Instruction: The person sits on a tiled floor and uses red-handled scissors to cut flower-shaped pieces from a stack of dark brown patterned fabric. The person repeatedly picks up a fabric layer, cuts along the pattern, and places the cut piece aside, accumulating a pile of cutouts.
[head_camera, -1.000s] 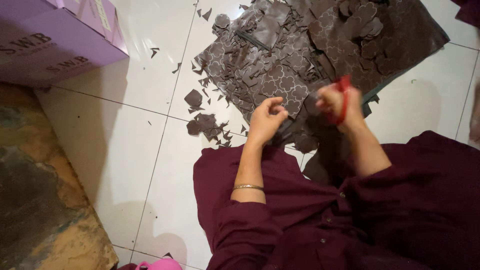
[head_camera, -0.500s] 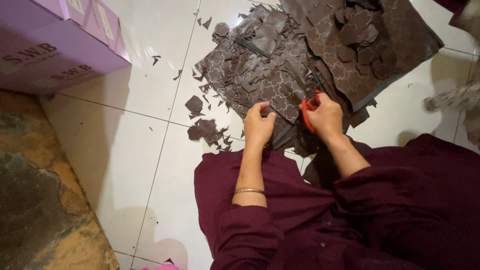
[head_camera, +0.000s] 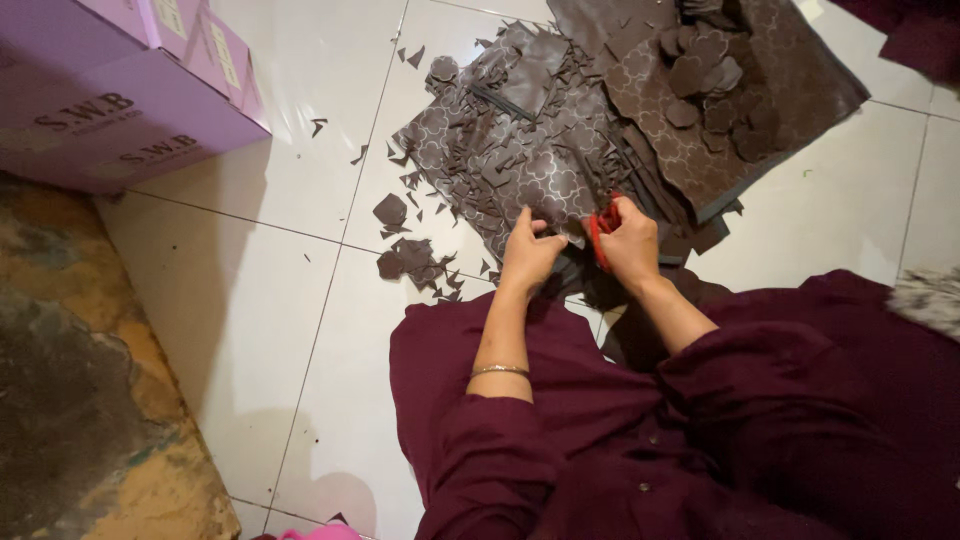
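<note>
Brown patterned sheet cut on tiled floor

Brown patterned sheet is spread on the white tiled floor; its near edge is pinched by the left hand; red-handled scissors are gripped by the right hand; brown scraps lie just beside; 1 purple box sits well apart.

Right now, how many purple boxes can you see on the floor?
2. One large purple box sits at the top left corner on the white tile floor; a second purple box lies stacked on it. Both run off the picture's edge, so more may be hidden.
</note>
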